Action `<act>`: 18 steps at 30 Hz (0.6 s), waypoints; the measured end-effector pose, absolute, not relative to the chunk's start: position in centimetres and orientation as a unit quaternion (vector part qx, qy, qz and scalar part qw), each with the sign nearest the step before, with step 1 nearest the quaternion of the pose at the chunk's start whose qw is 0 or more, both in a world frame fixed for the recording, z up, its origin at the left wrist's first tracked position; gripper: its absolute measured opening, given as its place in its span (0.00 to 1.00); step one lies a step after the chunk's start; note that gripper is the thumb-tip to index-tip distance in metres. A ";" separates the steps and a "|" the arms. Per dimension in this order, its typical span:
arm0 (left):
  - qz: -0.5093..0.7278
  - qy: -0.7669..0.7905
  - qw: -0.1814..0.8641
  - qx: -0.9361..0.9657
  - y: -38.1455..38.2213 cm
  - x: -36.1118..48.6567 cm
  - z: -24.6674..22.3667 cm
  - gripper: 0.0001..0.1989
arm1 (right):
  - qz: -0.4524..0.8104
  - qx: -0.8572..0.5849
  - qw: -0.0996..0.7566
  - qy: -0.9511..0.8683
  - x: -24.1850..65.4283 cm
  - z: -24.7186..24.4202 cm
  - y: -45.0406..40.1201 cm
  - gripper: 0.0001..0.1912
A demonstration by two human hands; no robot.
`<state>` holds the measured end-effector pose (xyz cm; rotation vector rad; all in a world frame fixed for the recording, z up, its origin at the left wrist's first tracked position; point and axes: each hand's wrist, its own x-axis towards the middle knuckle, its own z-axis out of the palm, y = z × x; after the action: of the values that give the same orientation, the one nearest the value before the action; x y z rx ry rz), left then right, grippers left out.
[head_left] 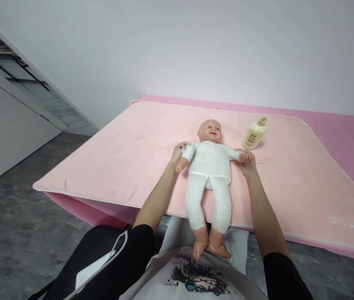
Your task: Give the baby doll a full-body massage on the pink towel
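Note:
A baby doll (pixel 210 162) with a bald head and a white cloth body lies on its back on a pink blanket (pixel 108 154). Its bare feet stick out past the near edge, towards my shirt. My left hand (pixel 180 151) grips the doll's sleeved arm on the left side, with the fingertips at the sleeve. On the other side, my right hand (pixel 249 161) is closed around the doll's other forearm, partly covered by the doll's hand. Just beyond my right hand, a pale yellow pump bottle (pixel 253 134) rests on the blanket, appearing tilted.
Under the blanket is a darker pink cover (pixel 339 133), visible along the back and right. A white wall (pixel 214 54) rises behind the table. To the left are a white panel (pixel 11 125) and grey floor (pixel 14 208). A white cable (pixel 114 254) runs by my left sleeve.

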<state>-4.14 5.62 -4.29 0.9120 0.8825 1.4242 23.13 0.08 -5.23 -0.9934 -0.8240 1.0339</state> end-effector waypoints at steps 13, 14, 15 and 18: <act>0.600 0.301 0.629 0.393 5.4 -3.4 -4.6 0.23 | 0.379 -0.488 0.651 -0.441 21.4 -5.4 0.4 0.19; 0.600 0.304 0.626 0.393 5.4 -3.3 -4.5 0.25 | 0.367 -0.498 0.641 -0.454 21.3 -5.4 0.4 0.20; 0.604 0.312 0.621 0.389 5.4 -3.3 -4.5 0.26 | 0.358 -0.506 0.632 -0.465 21.3 -5.4 0.4 0.20; 0.610 0.344 0.600 0.387 5.4 -3.3 -4.5 0.28 | 0.333 -0.530 0.602 -0.494 21.2 -5.4 0.4 0.21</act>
<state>-3.25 5.37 -4.51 0.8977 0.7978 1.4146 21.17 0.43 -5.44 -1.2284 -1.1451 0.7722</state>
